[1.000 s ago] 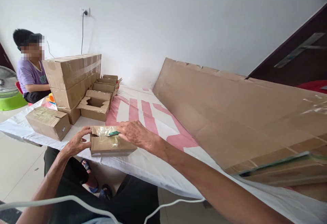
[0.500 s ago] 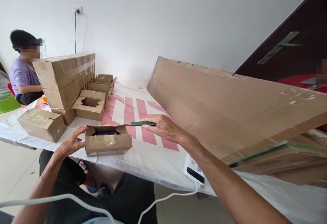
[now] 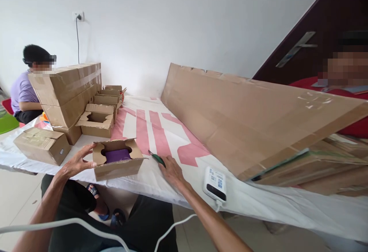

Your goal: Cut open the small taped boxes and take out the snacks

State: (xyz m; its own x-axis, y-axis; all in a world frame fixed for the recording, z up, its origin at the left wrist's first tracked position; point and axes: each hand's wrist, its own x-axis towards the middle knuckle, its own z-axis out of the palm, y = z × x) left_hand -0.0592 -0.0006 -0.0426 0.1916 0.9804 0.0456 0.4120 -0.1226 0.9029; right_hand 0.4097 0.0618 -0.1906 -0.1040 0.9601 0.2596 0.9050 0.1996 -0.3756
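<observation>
A small cardboard box (image 3: 119,169) stands near the table's front edge with its top open and a purple item (image 3: 117,156) showing inside. My left hand (image 3: 77,161) grips the box's left end, thumb at the front and fingers at the back. To the right of the box, my right hand (image 3: 171,171) is low over the tablecloth, closed around a green-handled knife (image 3: 157,159). The knife's tip points left toward the box, apart from it. My right fingers are partly hidden by the back of the hand.
Stacked cartons (image 3: 69,87), an opened box (image 3: 96,123) and a taped box (image 3: 43,144) stand on the left. A large cardboard sheet (image 3: 244,118) leans along the right. A white device (image 3: 215,185) with a cable lies in front. One person (image 3: 25,87) sits left, another at right.
My right hand has drawn the knife off the box's top edge and down onto the cloth at right. The box top has opened wider, showing the purple item. My left hand keeps its grip.
</observation>
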